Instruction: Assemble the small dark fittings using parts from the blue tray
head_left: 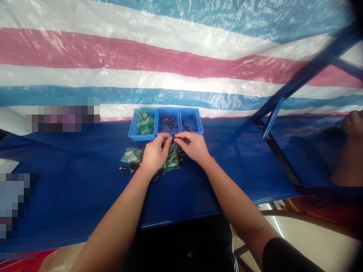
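Observation:
My left hand (155,153) and my right hand (194,145) meet fingertip to fingertip just in front of three blue bins. Both are closed in a pinch; whatever sits between the fingertips is too small to name. Under and around my hands lies a pile of dark screws (135,166) and small green-tinted plastic bags (171,161). Another such bag (131,155) lies left of my left hand, with a loose screw (123,169) beside it. My hands hide part of the pile.
The left bin (133,132) holds green bags, the middle bin (167,112) short screws, the right bin (190,112) a few thin dark pieces. A blue metal frame (297,81) rises at right, beyond it another person's arm (347,158). A striped sheet (159,53) hangs behind the blue table (85,196).

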### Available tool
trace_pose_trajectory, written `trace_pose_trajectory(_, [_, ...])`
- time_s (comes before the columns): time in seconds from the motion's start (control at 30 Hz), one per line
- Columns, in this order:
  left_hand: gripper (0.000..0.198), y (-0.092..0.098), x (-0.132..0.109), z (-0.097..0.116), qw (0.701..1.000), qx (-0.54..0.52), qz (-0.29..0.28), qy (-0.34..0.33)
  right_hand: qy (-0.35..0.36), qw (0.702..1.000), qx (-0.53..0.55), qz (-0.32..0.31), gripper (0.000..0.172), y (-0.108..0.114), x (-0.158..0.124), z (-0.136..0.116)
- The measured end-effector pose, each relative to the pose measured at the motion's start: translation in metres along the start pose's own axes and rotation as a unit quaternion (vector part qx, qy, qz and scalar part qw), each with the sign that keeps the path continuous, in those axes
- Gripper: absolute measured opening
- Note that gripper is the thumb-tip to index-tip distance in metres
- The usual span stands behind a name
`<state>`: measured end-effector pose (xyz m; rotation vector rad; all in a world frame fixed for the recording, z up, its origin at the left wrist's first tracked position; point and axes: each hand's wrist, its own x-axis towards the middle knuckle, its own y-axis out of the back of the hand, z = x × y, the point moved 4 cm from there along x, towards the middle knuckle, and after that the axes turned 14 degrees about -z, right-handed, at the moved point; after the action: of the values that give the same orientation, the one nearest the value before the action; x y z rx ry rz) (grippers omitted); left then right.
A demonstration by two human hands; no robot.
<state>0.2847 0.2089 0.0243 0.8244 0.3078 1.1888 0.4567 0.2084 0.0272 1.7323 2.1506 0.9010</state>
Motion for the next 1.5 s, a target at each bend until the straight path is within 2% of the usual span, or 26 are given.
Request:
trace_pose_trajectory(0.2, [0.029,0.0,0.0,0.001,1.0,-0.002,-0.004,-0.011,0.004,1.0,-0.009,0.008,0.017,0.001,0.0,-0.001])
trace_pose_trajectory(1.13, [0.029,0.0,0.0,0.002,1.0,-0.012,-0.008,-0.012,-0.017,0.999,-0.015,-0.041,0.022,0.001,-0.004,-0.009])
trace_pose_trajectory(1.27, [0.029,0.0,0.0,0.003,1.0,-0.007,-0.01,-0.013,-0.013,0.998,-0.023,-0.055,0.027,0.001,-0.003,-0.01])
trace_pose_trajectory(1.43, [0.028,0.001,-0.001,0.004,1.0,-0.002,-0.012,-0.02,-0.013,0.996,-0.06,-0.071,0.042,0.002,-0.003,-0.011])
trace_pose_trajectory(1.5, [0.029,0.001,0.0,0.003,1.0,0.0,-0.014,-0.024,-0.02,0.996,-0.047,-0.075,0.039,0.002,-0.003,-0.009])
